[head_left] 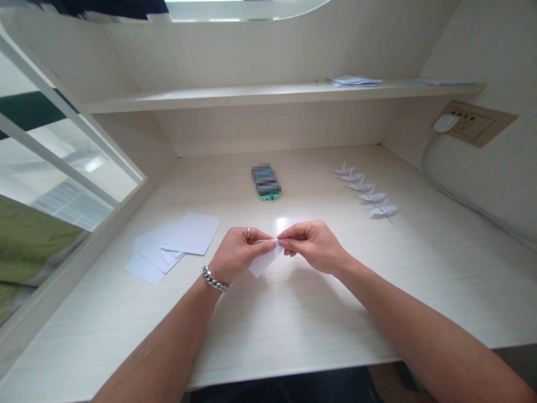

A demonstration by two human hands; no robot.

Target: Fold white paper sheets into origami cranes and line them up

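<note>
A small folded piece of white paper [264, 263] is held above the middle of the desk, pinched between both hands. My left hand [240, 250], with a ring and a chain bracelet at the wrist, grips its upper edge with thumb and fingers. From the other side my right hand [312, 243] pinches the paper's top corner, thumb tip close to the left thumb. The fingers hide part of the folds. Left of my hands lie several loose white paper sheets [193, 232], overlapping. Several white folded paper cranes [373, 197] stand in a slanting row at the right.
A phone-like object, blurred, with a green end [269, 196] lies behind my hands. Papers [354, 81] rest on the shelf [235, 96] above. At right, a white plug sits in a wall socket [476, 124], its cable [461, 204] running down along the wall. A window [62, 145] borders the left.
</note>
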